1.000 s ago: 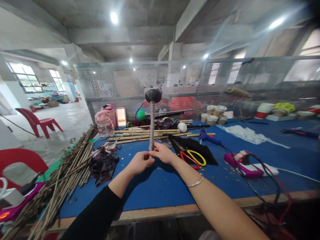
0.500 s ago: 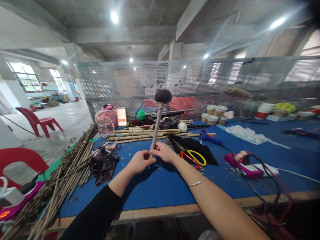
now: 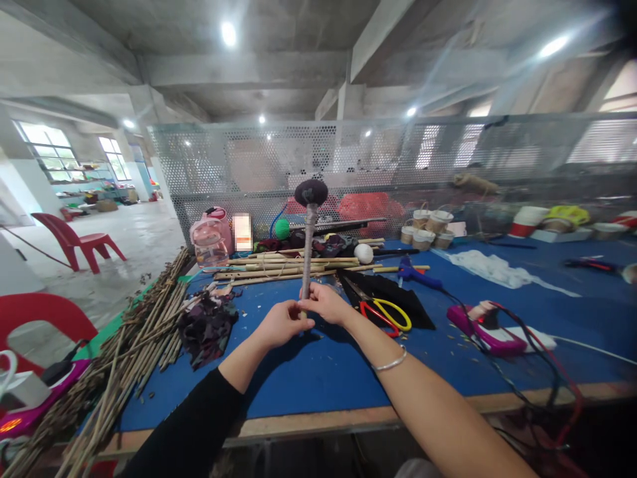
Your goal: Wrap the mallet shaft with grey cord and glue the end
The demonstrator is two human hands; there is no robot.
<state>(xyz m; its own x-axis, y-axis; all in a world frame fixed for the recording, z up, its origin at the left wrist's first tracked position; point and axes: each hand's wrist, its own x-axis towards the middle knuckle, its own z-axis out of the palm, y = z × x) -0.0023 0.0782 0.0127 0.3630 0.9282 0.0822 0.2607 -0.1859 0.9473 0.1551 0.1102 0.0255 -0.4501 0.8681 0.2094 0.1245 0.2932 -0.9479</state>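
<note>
Head view: one dark cloth (image 3: 206,328), left of left hand (image 3: 283,324)
Left hand: pinched on one grey stick's (image 3: 307,249) bottom
Grey stick: roughly upright above it, one black knob (image 3: 311,193)
Right hand (image 3: 324,304): pinching it too, bit higher
Scissors (image 3: 372,301): one pair, right of that hand

Stick (image 3: 308,252) wrapped, matt, knob (image 3: 311,193) matt, cloth-like, bangle (image 3: 390,360) glossy metal, tabletop (image 3: 323,378) smooth, twigs (image 3: 144,328) rough dry wood, screen (image 3: 239,159) perforated metal

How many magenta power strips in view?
2. First power strip: on the blue table, well right of the right hand. Second power strip: lower left, beside the stick bundle, cut off by the frame edge. Others could be hidden.
</note>
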